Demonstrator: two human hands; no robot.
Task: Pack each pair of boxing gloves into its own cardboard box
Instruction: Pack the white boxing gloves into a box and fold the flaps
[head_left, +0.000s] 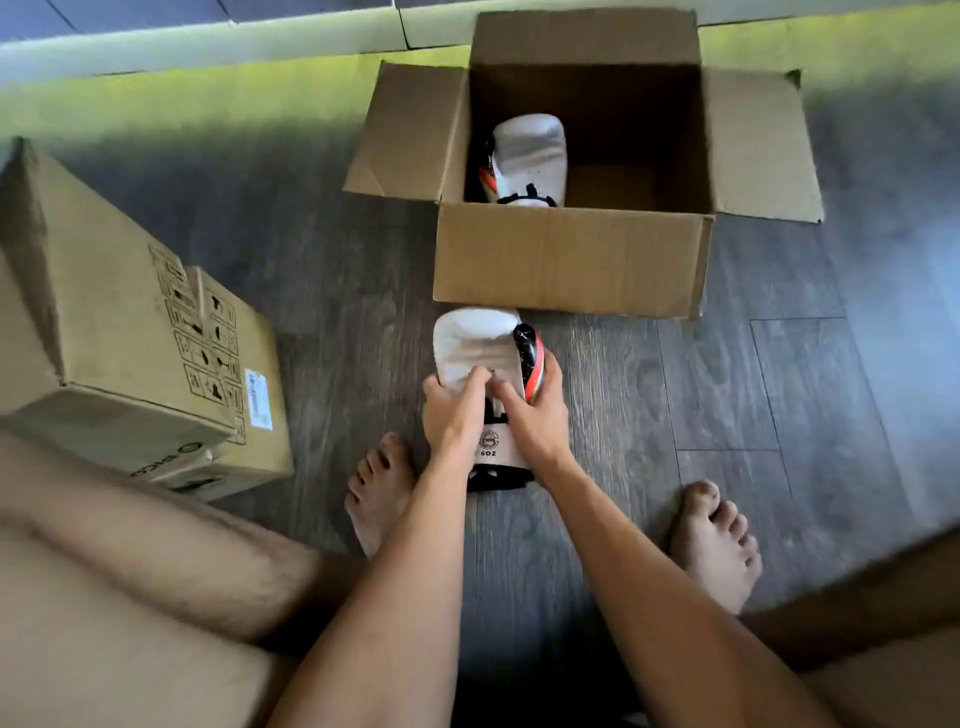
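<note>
Dark grey wood-look planks made up the floor (779, 389), and the person sat low over it with bare legs at both lower corners and both forearms stretched forward. A bare left foot (379, 493) and right foot (714, 540) rested flat on the planks, one on each side of the arms.

Between the feet and slightly ahead, both hands held one boxing glove (472, 343), white across the padding with a black and orange-red striped side. The left hand (452, 415) gripped it from the left, its fingers (475, 382) curled over the white face near the wrist. The right hand (535, 421) gripped from the right, its thumb laid across the front next to the left fingers and the other fingers wrapped around the striped edge. On the cuff, between the two wrists, a small round emblem sat above the print "6OZ" (488, 453) – the emblem's own lettering was too small to read.

To the left stood a closed cardboard box (119, 338) with a column of printed handling symbols (202, 343) and a white sticker (258, 397), its text illegible.

The held glove's padded end pointed at the open cardboard box (566, 260) just beyond it, flaps spread outward. Inside, against the left wall, lay the second glove (530, 156) – white, with an orange stripe and black trim. Past the box a greenish band of light crossed the floor.
</note>
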